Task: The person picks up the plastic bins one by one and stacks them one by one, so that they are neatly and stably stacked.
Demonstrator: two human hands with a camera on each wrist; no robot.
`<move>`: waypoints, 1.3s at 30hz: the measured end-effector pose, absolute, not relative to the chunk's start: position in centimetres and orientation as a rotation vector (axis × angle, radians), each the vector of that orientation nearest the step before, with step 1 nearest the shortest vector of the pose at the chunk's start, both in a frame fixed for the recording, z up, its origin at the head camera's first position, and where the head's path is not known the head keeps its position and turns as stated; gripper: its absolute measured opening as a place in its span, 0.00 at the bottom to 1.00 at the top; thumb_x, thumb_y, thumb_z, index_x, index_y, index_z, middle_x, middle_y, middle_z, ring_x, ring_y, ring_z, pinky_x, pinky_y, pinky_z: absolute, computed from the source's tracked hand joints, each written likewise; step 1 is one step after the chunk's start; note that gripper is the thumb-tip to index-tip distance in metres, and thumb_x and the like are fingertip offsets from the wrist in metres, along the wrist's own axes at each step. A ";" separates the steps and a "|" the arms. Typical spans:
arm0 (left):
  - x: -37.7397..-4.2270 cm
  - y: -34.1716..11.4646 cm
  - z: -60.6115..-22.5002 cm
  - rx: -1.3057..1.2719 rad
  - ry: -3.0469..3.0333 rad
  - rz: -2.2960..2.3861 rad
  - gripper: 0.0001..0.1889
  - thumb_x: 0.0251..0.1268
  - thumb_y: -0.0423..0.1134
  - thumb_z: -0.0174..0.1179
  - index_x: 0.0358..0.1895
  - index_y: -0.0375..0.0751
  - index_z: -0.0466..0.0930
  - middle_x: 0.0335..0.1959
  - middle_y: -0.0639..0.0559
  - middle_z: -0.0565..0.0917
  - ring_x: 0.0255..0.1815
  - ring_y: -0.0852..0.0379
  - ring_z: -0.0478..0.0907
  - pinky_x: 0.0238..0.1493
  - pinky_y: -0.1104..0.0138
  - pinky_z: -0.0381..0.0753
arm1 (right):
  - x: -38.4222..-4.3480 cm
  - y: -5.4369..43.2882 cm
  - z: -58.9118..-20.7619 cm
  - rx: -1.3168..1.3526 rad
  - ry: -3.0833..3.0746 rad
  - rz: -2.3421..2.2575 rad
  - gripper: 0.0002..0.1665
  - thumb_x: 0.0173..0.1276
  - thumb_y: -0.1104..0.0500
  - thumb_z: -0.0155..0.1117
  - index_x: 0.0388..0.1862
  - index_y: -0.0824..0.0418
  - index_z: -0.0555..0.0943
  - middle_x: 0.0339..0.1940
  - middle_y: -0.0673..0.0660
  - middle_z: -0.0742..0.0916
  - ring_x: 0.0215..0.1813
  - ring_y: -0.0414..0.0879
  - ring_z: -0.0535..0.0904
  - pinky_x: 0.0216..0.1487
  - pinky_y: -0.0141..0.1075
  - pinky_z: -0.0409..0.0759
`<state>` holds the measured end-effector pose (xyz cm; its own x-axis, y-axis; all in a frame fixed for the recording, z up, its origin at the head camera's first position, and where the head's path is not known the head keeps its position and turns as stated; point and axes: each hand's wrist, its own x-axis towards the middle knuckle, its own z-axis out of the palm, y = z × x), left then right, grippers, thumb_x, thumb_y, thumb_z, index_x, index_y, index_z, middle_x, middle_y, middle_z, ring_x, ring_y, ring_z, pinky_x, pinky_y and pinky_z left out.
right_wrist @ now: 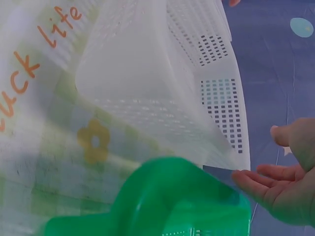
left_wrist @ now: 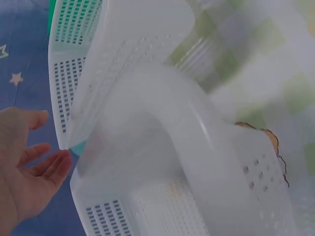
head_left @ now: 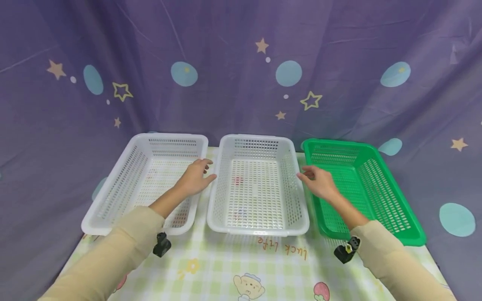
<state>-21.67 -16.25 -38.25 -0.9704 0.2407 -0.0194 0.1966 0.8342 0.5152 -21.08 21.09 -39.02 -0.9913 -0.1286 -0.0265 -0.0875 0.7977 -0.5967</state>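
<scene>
Middle white basket stands on the checked cloth, between your hands. Your left hand hangs over the left white basket's inner edge, your right hand over the green basket's. Fingers loosely bent, gripping nothing; rim contact cannot be told. Judgement: matched holds on both side rims should keep the middle basket level; keep wrists clear of its neighbours.
</scene>
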 end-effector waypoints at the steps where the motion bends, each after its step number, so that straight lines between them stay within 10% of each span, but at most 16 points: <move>1: -21.7 -16.0 -38.3 0.344 2.921 0.803 0.29 0.69 0.43 0.55 0.67 0.30 0.63 0.57 0.33 0.75 0.57 0.39 0.76 0.56 0.52 0.81 | -21.1 21.0 -39.1 -0.157 2.900 -0.959 0.31 0.75 0.48 0.52 0.65 0.70 0.70 0.57 0.71 0.82 0.58 0.63 0.79 0.52 0.50 0.84; 19: -21.9 -12.9 -39.1 -0.064 2.792 1.003 0.25 0.69 0.38 0.50 0.61 0.19 0.67 0.61 0.24 0.73 0.62 0.32 0.73 0.62 0.49 0.78 | -22.0 18.8 -39.6 0.109 2.839 -0.850 0.27 0.71 0.55 0.52 0.57 0.78 0.75 0.52 0.75 0.83 0.52 0.64 0.82 0.46 0.45 0.87; 24: -22.0 -12.7 -39.2 -0.096 2.797 1.007 0.17 0.64 0.33 0.50 0.48 0.21 0.75 0.44 0.27 0.81 0.38 0.41 0.81 0.37 0.61 0.85 | -22.1 18.4 -39.6 0.144 2.842 -0.860 0.25 0.70 0.56 0.54 0.54 0.77 0.77 0.50 0.75 0.83 0.49 0.63 0.84 0.43 0.44 0.88; 29: -22.3 -12.9 -38.8 -0.122 2.767 0.992 0.10 0.50 0.25 0.48 0.17 0.41 0.64 0.12 0.53 0.65 0.13 0.62 0.59 0.13 0.77 0.61 | -22.1 18.4 -39.5 0.155 2.825 -0.901 0.23 0.67 0.60 0.55 0.53 0.78 0.77 0.48 0.75 0.84 0.49 0.64 0.84 0.44 0.45 0.88; 39: -22.2 -13.5 -37.9 -0.214 2.738 0.978 0.05 0.50 0.26 0.51 0.21 0.35 0.70 0.22 0.45 0.74 0.22 0.57 0.70 0.22 0.73 0.74 | -22.3 19.5 -39.1 0.206 2.622 -1.125 0.27 0.67 0.62 0.59 0.60 0.77 0.72 0.54 0.74 0.81 0.45 0.58 0.85 0.51 0.46 0.86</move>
<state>-22.21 -13.48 -37.93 -0.9639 -0.0609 -0.2592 -0.2113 0.7673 0.6055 -22.28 19.49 -39.09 -0.9507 0.0206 -0.3094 0.2384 0.6866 -0.6868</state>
